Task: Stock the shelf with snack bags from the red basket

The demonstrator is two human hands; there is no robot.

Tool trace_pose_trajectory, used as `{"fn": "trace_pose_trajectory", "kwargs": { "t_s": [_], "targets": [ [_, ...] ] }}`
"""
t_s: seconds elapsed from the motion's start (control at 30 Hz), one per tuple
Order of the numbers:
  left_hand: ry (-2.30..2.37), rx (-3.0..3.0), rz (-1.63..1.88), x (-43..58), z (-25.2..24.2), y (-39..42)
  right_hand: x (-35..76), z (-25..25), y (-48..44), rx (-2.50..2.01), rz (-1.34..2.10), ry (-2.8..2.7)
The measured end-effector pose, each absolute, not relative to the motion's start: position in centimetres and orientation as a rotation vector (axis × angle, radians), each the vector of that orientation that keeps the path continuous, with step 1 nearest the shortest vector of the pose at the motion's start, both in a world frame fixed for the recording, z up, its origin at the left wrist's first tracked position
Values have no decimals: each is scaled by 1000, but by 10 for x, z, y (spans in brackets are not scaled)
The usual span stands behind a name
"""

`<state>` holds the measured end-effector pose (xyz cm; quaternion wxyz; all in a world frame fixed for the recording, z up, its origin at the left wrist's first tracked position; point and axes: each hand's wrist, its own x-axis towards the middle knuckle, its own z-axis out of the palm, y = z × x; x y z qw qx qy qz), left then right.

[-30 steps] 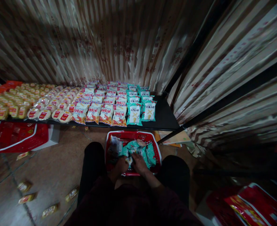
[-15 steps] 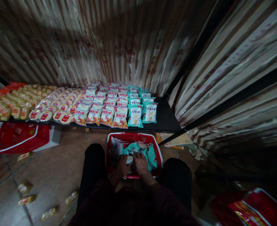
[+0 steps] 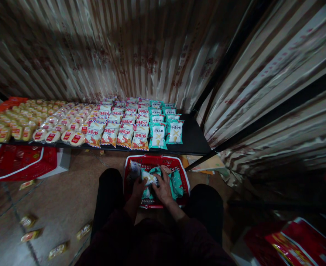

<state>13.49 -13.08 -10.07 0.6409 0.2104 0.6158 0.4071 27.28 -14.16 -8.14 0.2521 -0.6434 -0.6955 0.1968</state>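
Note:
A red shopping basket (image 3: 187,181) with a white rim stands on the floor between my knees. Inside it lie several teal snack bags (image 3: 177,183) and a clear-wrapped item (image 3: 135,168) at the left. A teal-and-white snack bag (image 3: 149,178) is held between my two hands, lying sideways with its printed front up. My left hand (image 3: 137,188) is closed on the bag's left end, thumb on top. My right hand (image 3: 163,187) grips the right end, its fingers partly covering the print.
A black shelf (image 3: 194,136) ahead carries rows of teal snack bags (image 3: 157,135), striped-edge snack bags (image 3: 125,135), round wrapped cakes (image 3: 52,136) and small yellow packs (image 3: 16,131). Another red basket (image 3: 21,162) stands at the left. Several small packs (image 3: 58,250) lie on the floor.
Both hands have lifted a little, and the snack bag between them has turned so more of its printed front shows. My right hand's fingers have spread around its right end.

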Motion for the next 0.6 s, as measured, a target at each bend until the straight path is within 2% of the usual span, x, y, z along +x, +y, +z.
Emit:
{"fn": "trace_pose_trajectory", "kwargs": {
  "t_s": [0.17,0.47,0.6],
  "targets": [
    [1353,397,961,134,-96,-127,284,-76,-136,-1707,657,-1630],
    [1264,406,961,139,-79,-133,286,-79,-126,-1493,1315,-798],
    [1249,464,919,130,-72,-137,294,-72,-124,-1469,1349,-659]
  ]
}}
